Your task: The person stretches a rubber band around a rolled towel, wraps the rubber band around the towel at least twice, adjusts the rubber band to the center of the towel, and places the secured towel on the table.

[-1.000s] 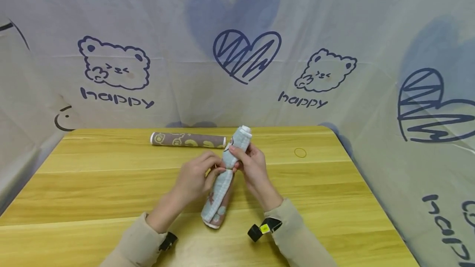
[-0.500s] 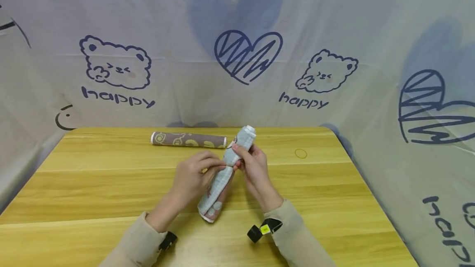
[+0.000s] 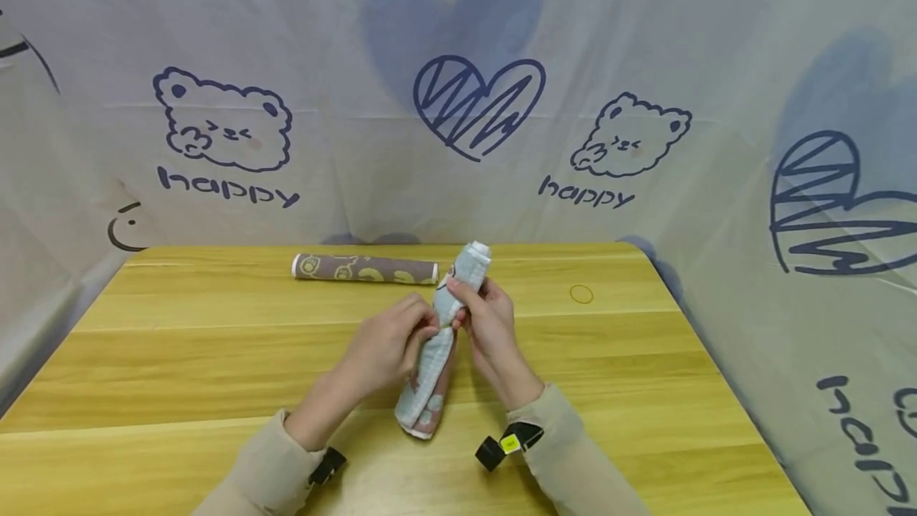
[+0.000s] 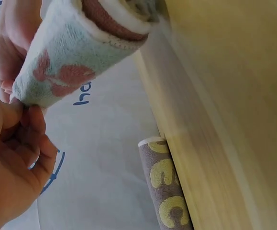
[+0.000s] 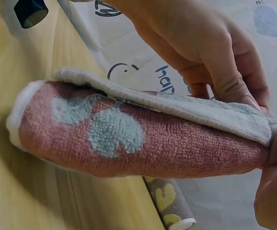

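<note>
A rolled towel [image 3: 427, 388], pale blue outside with pink showing, is held tilted over the table, its waist cinched by a thin yellow rubber band [image 3: 446, 328]. My right hand [image 3: 490, 321] grips its upper part, thumb on the near side and fingers behind. Beside the waist, my left hand [image 3: 394, 341] pinches at the band with thumb and curled fingers; the left wrist view shows those fingertips right against the narrowed cloth. Toward me, the roll's lower part [image 5: 143, 139] flares out, with pale blue patches on pink in the right wrist view.
A second rolled towel [image 3: 365, 269], brown-grey with yellow figures and white ends, lies near the table's back edge. Another yellow rubber band [image 3: 581, 294] lies flat at the back right of the wooden table [image 3: 609, 412]. A printed cloth [image 3: 344, 150] hangs behind.
The towel's lower end swung a little left and then back right. My left hand has shifted slightly, its fingers more curled at the waist. My right hand keeps its grip.
</note>
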Tool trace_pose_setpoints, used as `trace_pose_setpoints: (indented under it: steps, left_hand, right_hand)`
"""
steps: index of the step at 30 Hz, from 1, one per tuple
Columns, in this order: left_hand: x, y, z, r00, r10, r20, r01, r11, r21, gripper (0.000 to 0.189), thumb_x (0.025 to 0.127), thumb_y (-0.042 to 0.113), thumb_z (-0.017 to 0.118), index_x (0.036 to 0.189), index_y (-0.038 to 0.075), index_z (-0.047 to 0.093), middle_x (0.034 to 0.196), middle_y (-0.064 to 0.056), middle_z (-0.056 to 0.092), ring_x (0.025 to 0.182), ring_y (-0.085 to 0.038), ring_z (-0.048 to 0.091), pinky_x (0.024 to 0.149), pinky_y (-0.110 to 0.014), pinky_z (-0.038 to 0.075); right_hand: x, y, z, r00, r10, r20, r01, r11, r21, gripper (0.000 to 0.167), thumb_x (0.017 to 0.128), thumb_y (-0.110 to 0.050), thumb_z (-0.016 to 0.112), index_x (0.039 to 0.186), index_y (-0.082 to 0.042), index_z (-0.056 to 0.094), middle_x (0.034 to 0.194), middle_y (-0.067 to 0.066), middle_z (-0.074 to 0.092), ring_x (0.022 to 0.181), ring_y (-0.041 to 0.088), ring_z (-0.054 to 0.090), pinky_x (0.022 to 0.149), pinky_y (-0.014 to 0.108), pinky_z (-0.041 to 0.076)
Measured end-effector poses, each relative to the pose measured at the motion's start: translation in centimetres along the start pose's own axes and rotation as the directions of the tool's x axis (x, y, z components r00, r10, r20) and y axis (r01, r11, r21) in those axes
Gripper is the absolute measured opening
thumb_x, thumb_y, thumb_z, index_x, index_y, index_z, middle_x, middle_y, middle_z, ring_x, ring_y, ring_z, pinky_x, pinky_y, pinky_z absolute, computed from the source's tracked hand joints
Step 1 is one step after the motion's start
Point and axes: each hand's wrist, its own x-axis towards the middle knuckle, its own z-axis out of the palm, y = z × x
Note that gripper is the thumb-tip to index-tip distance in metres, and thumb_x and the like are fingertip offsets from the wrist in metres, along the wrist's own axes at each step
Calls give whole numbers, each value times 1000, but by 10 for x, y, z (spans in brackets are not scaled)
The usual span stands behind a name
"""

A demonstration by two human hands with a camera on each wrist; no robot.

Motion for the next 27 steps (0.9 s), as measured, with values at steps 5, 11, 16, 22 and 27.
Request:
trace_pose_setpoints:
  steps: [5,11,16,22,27]
  left_hand:
    - [0,-3,1,995,2,95,6,996,-84,9,99,10,69,96,10,60,93,2,57,78,-11,52,66,-26,50]
    - [-1,-1,0,980,13,197,25,981,-190,6,103,10,61,100,11,56,95,4,53,82,-9,51,71,-25,50]
    - [-2,-4,-5,983,-22,184,59,978,-198,8,103,5,60,100,10,54,91,3,49,79,-10,47,69,-26,46]
    - [-1,-13,-13,991,-13,136,55,950,-309,10,101,-1,58,98,7,55,86,1,50,77,-9,46,66,-27,45]
    - [-1,-19,-17,990,-13,140,65,925,-373,9,101,-2,58,98,6,56,85,0,52,77,-11,49,66,-27,46]
  right_hand:
    - [3,0,-3,999,-11,-31,10,1000,-14,17,91,-5,74,104,1,64,75,0,61,48,2,47,43,15,43]
    - [9,0,-12,998,-16,-56,15,1000,-27,15,91,-4,74,101,0,63,69,-2,59,46,1,46,41,14,40]
    - [13,-1,-19,993,84,87,-75,991,-110,30,96,-12,72,121,2,61,79,1,64,53,4,51,46,17,42]
    - [17,-6,-28,941,61,333,-8,987,-158,50,99,-13,60,142,9,48,113,6,67,93,14,64,72,27,55]
    - [19,-7,-35,879,12,477,36,995,-92,60,100,-8,60,150,14,36,134,18,61,112,19,63,91,31,55]
